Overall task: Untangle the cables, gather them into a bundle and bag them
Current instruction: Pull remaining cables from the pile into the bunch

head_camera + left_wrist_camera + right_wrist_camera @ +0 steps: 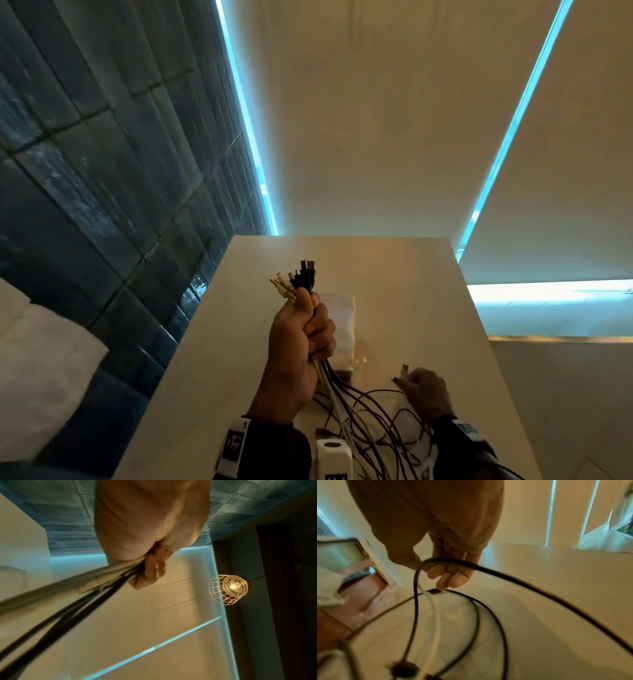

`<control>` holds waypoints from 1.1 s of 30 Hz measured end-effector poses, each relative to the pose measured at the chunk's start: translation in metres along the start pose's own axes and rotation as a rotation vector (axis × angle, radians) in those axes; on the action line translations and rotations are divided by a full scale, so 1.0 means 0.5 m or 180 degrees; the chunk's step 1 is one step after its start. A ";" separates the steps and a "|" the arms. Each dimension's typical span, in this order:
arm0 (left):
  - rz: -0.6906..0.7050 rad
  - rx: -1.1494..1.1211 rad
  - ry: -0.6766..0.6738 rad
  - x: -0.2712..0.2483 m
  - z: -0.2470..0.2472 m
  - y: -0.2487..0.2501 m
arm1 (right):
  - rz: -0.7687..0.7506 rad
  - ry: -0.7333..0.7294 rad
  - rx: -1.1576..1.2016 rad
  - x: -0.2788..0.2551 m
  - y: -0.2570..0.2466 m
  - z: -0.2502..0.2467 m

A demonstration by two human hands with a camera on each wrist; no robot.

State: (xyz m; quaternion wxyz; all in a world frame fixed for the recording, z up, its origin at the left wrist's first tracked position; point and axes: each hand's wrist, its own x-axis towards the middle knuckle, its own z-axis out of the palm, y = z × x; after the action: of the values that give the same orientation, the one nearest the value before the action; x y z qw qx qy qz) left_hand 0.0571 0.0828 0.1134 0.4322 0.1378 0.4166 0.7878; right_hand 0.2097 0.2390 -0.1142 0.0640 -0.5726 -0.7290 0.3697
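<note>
Item: cables (pixel 356 404), black and white, part-gathered. One end of the lot is held upright in the left hand (pixel 301 346), whose fingers are curled tight round the bunch, with the plugs (pixel 296 279) standing clear above the fist; below it the strands fall to the table (pixel 428 308) and spread there in loose, crossing loops. The right hand (pixel 423 390) is set low over those loops, and a small plug end (pixel 435 591) is pinched at its fingertips (pixel 448 580) (the wrist view is blurred, so the exact hold is not fully made out). A pale, flat bag (pixel 340 329) is seen lying on the table just behind the left fist, untouched. Step in hand, as judged: gathering, with free ends being collected one at a time into the bunch. Bagging is not yet begun. Next move, as judged: the pinched end is to be drawn free of the crossing strands and raised to the fist without new loops being caught.
</note>
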 end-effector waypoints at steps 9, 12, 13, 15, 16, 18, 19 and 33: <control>-0.0115 0.0857 0.0404 0.018 -0.014 -0.036 | -0.1008 -0.0597 0.3218 -0.121 -0.244 -0.116; -0.0175 0.1335 0.0333 0.013 -0.012 -0.043 | -0.1743 -0.0848 0.2998 -0.180 -0.311 -0.148; -0.0166 0.1483 0.0299 0.011 -0.010 -0.044 | -0.1907 -0.0863 0.2881 -0.197 -0.327 -0.155; -0.0088 0.1657 0.0260 0.007 -0.006 -0.045 | -0.2092 -0.0751 0.2646 -0.220 -0.350 -0.164; -0.0036 0.1669 0.0265 0.006 -0.004 -0.044 | -0.2145 -0.0673 0.2546 -0.226 -0.357 -0.167; 0.0049 0.1598 0.0313 0.004 -0.003 -0.043 | -0.2180 -0.0614 0.2422 -0.232 -0.364 -0.168; 0.0070 0.1524 0.0333 0.002 -0.002 -0.041 | -0.2177 -0.0639 0.2404 -0.233 -0.363 -0.169; 0.0265 0.1122 0.0443 0.009 -0.007 -0.024 | -0.2330 -0.0566 0.2262 -0.221 -0.337 -0.157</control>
State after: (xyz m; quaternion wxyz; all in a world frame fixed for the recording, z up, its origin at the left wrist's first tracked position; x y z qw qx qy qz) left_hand 0.0593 0.0879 0.1012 0.3386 0.1737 0.5709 0.7275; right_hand 0.1550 0.1664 0.0819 0.3175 -0.1893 -0.7135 0.5951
